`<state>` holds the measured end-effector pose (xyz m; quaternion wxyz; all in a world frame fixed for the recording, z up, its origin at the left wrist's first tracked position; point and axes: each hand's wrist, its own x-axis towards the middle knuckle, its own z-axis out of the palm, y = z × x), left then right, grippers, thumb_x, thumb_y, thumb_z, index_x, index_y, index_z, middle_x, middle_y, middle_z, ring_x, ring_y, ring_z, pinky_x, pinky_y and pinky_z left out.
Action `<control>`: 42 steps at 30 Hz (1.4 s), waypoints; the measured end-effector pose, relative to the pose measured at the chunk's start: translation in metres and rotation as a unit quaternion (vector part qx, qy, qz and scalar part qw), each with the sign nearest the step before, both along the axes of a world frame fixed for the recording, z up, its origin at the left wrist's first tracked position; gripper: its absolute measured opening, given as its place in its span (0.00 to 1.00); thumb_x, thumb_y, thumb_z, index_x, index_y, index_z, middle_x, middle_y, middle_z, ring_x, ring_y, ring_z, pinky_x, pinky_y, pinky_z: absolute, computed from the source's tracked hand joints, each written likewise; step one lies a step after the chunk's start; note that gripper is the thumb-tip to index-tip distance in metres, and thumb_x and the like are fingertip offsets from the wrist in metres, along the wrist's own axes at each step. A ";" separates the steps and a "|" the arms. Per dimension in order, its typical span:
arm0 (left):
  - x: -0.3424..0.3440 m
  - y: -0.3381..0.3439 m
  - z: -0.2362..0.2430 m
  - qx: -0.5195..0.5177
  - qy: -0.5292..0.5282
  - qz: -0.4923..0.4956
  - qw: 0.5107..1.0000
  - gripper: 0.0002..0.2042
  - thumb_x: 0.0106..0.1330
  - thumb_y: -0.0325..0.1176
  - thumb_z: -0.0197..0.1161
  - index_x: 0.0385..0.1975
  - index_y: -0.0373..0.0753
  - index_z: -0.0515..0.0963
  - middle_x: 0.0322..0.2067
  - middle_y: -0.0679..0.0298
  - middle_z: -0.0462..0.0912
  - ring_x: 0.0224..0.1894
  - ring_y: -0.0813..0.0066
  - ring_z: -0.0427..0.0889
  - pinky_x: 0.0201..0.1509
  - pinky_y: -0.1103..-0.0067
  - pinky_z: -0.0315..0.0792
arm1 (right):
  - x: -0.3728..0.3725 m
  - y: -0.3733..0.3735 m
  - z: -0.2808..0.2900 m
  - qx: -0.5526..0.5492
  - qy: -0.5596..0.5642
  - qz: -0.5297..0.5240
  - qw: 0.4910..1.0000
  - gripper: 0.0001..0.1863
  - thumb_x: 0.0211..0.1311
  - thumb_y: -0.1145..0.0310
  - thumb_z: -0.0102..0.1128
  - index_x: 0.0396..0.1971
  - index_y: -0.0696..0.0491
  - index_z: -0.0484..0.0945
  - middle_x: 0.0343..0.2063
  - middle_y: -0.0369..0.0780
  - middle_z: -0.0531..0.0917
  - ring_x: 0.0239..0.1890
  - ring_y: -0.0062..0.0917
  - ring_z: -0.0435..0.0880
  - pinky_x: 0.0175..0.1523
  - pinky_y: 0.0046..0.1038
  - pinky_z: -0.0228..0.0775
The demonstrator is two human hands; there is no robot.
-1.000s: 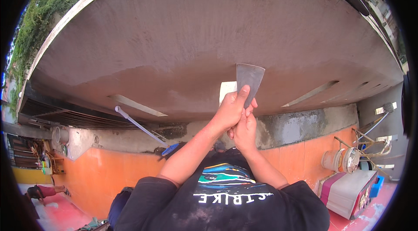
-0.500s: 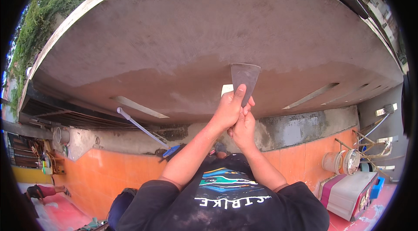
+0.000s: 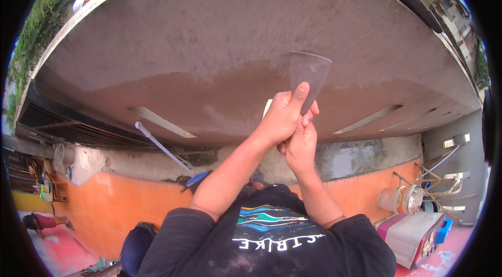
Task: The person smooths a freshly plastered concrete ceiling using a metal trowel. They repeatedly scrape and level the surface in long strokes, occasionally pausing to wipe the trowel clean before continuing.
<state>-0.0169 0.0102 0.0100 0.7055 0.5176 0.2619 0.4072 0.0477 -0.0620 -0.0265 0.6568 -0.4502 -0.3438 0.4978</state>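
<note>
A scraper [image 3: 308, 74] with a broad, flared grey blade is held up in front of a grey-brown plastered wall [image 3: 209, 31]. My left hand [image 3: 283, 115] is closed round it, thumb pressed along the base of the blade. Just below and to the right, my right hand [image 3: 301, 147] is closed too, its fingers meeting the left hand at the handle end. Both hands hide the handle. The blade's wide edge points up over the wall; whether it touches the surface I cannot tell. A darker, damp-looking band [image 3: 219, 94] runs across the wall's lower part.
Slanted slots [image 3: 162, 122] pierce the wall. A long-handled blue tool [image 3: 196, 178] leans at its foot, by orange flooring [image 3: 130, 204]. Buckets [image 3: 412, 199] and a grey-and-maroon box [image 3: 413, 235] stand at right. Another person's leg [image 3: 47, 221] shows lower left; a white-covered head [image 3: 80, 2] is beyond the wall.
Both hands have moved up and to the right with the scraper, whose blade tilts more to the right. The view has shifted slightly, and a white-covered head now shows at the upper left.
</note>
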 end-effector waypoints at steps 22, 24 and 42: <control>-0.001 -0.003 0.003 -0.087 0.066 0.007 0.994 0.33 0.72 0.64 0.45 0.25 0.36 0.76 0.16 0.71 0.70 0.20 0.85 0.67 0.24 0.84 0.64 | 0.000 0.001 0.012 -0.169 -0.018 0.010 0.985 0.14 0.79 0.60 0.39 0.33 0.54 0.64 0.16 0.31 0.70 0.12 0.12 0.66 0.15 0.18 0.56; -0.002 -0.003 0.004 -0.073 0.055 -0.002 0.996 0.32 0.72 0.64 0.44 0.25 0.36 0.76 0.16 0.71 0.70 0.20 0.85 0.67 0.24 0.84 0.63 | -0.001 0.000 0.007 -0.031 -0.006 0.013 0.999 0.14 0.79 0.61 0.39 0.34 0.54 0.64 0.16 0.32 0.70 0.12 0.12 0.66 0.15 0.18 0.57; -0.004 0.000 0.002 -0.058 0.017 -0.005 0.998 0.32 0.73 0.63 0.45 0.26 0.36 0.76 0.15 0.71 0.68 0.18 0.84 0.66 0.22 0.83 0.61 | -0.003 0.001 0.004 -0.002 -0.024 0.004 1.000 0.17 0.79 0.57 0.36 0.36 0.55 0.66 0.16 0.34 0.71 0.11 0.15 0.67 0.15 0.19 0.58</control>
